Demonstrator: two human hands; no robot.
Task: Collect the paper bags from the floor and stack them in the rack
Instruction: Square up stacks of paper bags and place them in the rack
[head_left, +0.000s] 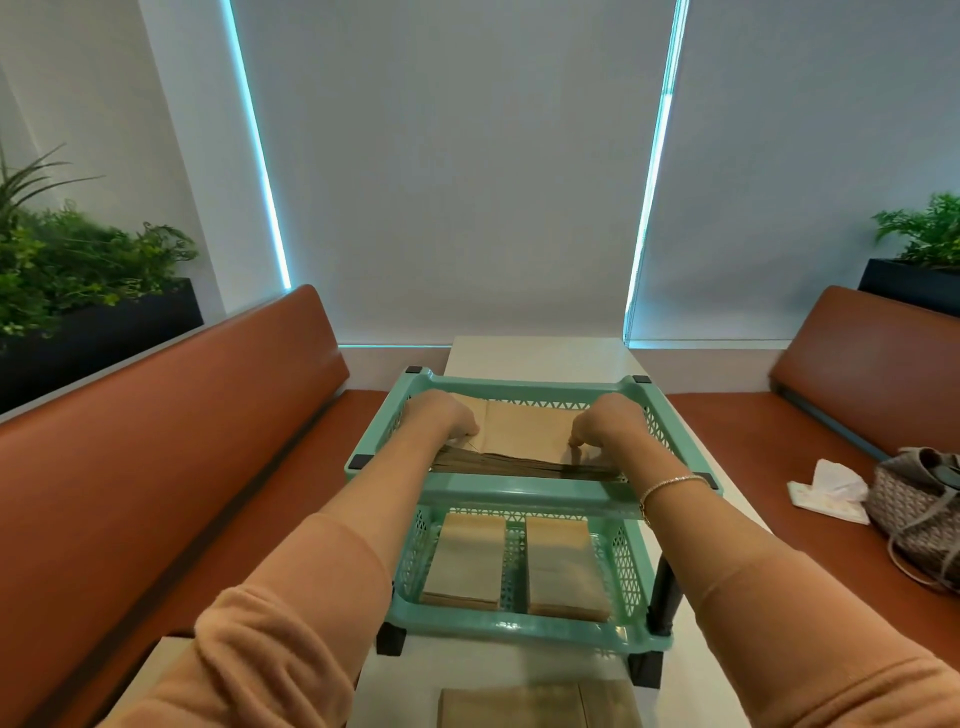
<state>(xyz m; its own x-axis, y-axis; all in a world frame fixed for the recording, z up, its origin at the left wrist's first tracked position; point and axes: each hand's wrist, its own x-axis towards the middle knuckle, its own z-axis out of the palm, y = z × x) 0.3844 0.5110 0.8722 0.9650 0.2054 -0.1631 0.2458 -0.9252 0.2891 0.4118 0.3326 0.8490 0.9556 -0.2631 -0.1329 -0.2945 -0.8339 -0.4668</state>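
A mint-green two-tier plastic rack (519, 493) stands on a white table. A thick stack of brown paper bags (524, 434) lies in its top tier. My left hand (441, 415) grips the stack's left near corner, fingers curled over its edge. My right hand (608, 418) grips the right near corner the same way. The lower tier holds two separate piles of brown bags (465, 564), side by side. More brown bags (540, 706) lie flat on the table in front of the rack, at the frame's bottom edge.
Brown leather benches flank the white table (535, 353) on the left (156, 441) and right (857, 374). A patterned handbag (919, 504) and a white tissue pack (831, 491) sit on the right bench. Planters stand behind both benches; closed blinds cover the window ahead.
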